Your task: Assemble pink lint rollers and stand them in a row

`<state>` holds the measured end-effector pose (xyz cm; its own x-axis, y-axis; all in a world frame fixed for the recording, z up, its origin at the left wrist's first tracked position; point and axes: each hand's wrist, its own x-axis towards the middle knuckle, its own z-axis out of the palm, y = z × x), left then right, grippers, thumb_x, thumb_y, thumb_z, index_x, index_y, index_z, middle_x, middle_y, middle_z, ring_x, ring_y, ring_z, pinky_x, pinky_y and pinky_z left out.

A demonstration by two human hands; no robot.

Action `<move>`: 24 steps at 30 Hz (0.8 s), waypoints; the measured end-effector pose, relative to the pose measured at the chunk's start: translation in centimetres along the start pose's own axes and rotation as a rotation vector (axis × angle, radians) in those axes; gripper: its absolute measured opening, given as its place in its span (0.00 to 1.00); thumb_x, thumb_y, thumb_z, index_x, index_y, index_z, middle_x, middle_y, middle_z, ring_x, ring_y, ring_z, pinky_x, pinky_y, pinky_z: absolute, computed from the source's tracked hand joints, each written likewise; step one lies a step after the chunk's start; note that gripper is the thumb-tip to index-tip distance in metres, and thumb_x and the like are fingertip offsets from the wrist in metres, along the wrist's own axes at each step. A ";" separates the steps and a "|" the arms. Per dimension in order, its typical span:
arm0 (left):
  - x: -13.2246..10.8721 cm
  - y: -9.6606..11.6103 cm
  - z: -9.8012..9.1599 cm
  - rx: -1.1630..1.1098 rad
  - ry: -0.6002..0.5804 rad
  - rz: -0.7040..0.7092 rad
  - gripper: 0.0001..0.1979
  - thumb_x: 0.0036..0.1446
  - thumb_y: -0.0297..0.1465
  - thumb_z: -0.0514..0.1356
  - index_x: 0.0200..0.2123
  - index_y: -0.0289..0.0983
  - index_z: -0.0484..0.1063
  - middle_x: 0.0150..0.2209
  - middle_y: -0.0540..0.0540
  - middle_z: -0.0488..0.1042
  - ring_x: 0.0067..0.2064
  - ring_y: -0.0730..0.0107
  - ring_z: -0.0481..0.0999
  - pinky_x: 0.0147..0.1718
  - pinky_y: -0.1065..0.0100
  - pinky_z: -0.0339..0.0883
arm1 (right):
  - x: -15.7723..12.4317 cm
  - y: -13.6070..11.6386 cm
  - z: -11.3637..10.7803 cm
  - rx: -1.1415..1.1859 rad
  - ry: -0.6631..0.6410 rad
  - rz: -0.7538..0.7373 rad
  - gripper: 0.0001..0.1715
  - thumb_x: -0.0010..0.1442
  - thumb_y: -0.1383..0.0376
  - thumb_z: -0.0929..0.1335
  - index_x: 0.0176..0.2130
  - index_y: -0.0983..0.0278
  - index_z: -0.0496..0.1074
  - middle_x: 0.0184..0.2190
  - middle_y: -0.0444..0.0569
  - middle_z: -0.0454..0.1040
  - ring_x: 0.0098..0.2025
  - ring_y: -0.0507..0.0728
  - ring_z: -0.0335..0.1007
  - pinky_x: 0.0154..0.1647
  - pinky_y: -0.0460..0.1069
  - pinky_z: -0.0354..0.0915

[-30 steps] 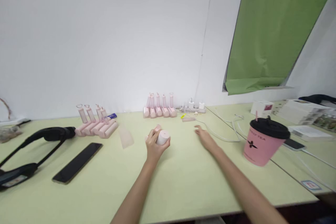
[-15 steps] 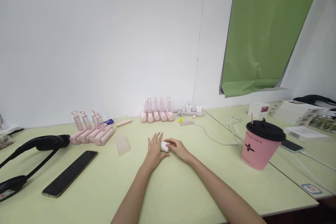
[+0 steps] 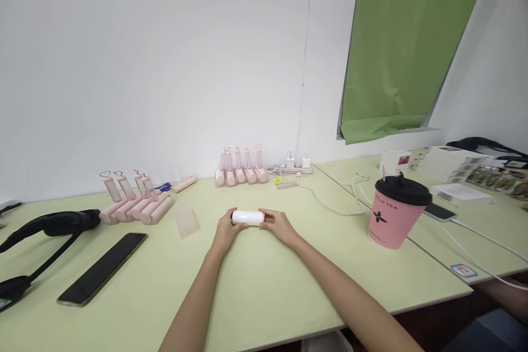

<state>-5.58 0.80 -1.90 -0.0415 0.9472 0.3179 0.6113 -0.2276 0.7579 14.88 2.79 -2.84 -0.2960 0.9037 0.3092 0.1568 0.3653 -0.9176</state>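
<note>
A small workroom is suggested by the joined pale-green benches (image 3: pixel 256 291), on which matching pink cylinders (image 3: pixel 251 176) are ranged, white boxes (image 3: pixel 447 164) stacked and a power strip (image 3: pixel 298 171) laid.

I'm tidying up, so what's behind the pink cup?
Behind the cup, a white box and part of a phone show. Whatever the cup covers, including the phone's hidden corner, can't be seen.

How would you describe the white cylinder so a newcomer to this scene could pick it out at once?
Start with the pale green table. Near its middle, the person's left hand and right hand hold a white cylinder crosswise, one at each end. Unlike the pink cylinders grouped farther back, it is white and held.
</note>
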 end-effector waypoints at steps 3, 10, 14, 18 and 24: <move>0.0 0.3 0.2 0.084 0.026 0.018 0.28 0.40 0.40 0.63 0.46 0.35 0.66 0.39 0.43 0.73 0.40 0.63 0.71 0.39 0.66 0.64 | -0.1 -0.1 -0.1 -0.054 0.034 0.009 0.31 0.45 0.65 0.70 0.50 0.66 0.67 0.45 0.51 0.72 0.43 0.57 0.69 0.48 0.52 0.63; -0.2 0.1 0.2 0.276 0.052 0.051 0.31 0.46 0.44 0.58 0.51 0.33 0.63 0.41 0.41 0.71 0.43 0.60 0.68 0.43 0.63 0.61 | -1.0 -2.0 -3.6 -0.857 -0.041 -0.187 0.24 0.59 0.63 0.60 0.55 0.58 0.60 0.48 0.52 0.68 0.52 0.58 0.59 0.53 0.56 0.52; -0.6 -0.1 0.1 0.268 -0.006 0.105 0.30 0.49 0.40 0.56 0.54 0.34 0.60 0.41 0.42 0.70 0.45 0.61 0.66 0.43 0.65 0.60 | -1.3 -2.3 -6.6 -1.156 -0.005 0.050 0.30 0.60 0.54 0.55 0.60 0.59 0.49 0.60 0.55 0.50 0.62 0.64 0.40 0.55 0.68 0.35; -0.7 0.1 0.1 0.248 -0.068 0.141 0.30 0.47 0.36 0.59 0.54 0.34 0.59 0.40 0.43 0.70 0.43 0.64 0.67 0.42 0.66 0.60 | -1.6 -3.0 -4.7 -1.051 0.057 -0.165 0.34 0.59 0.51 0.55 0.61 0.54 0.40 0.63 0.48 0.42 0.64 0.59 0.32 0.57 0.66 0.27; -0.9 1.0 0.3 0.291 -0.071 0.120 0.31 0.44 0.42 0.60 0.52 0.37 0.63 0.36 0.45 0.72 0.39 0.63 0.70 0.39 0.66 0.61 | -2.1 -3.2 -0.7 -0.776 -0.113 -0.257 0.30 0.55 0.61 0.65 0.57 0.54 0.55 0.52 0.49 0.63 0.54 0.58 0.55 0.56 0.56 0.48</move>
<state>-4.73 -0.27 -1.58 0.0939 0.9333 0.3466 0.8091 -0.2744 0.5197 15.66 -0.11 -0.35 -0.4978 0.7579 0.4216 0.6651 0.6456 -0.3754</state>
